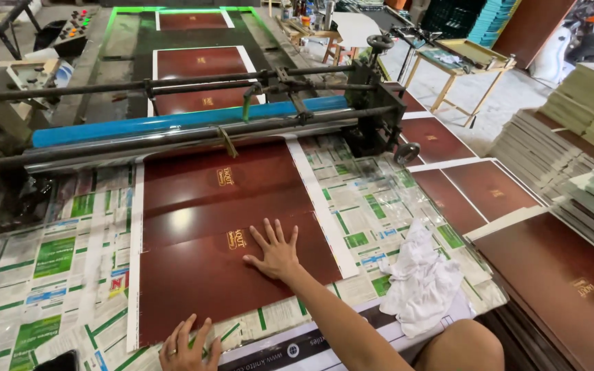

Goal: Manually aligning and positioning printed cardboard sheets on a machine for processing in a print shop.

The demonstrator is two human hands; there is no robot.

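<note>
The right hand (276,253) lies flat on a large dark red glossy sheet (207,240), fingers spread, grip released and holding nothing. The left hand (188,347) rests at the near edge of the same sheet, fingers also splayed and open, a ring on one finger; its grip is released too. The sheet lies flat on the tabletop (49,275), which is covered with newspaper under clear plastic. Two small gold marks are printed on the sheet, one just left of the right hand, the other farther away from it, toward the machine. Beyond both hands the sheet's far end reaches under a long metal roller (139,148) with a blue bar (173,124) behind it. To the right of the right hand a crumpled white cloth (421,282) lies on the newspaper. Farther right, more dark red sheets (551,275) lie stacked, well apart from the hands.
</note>
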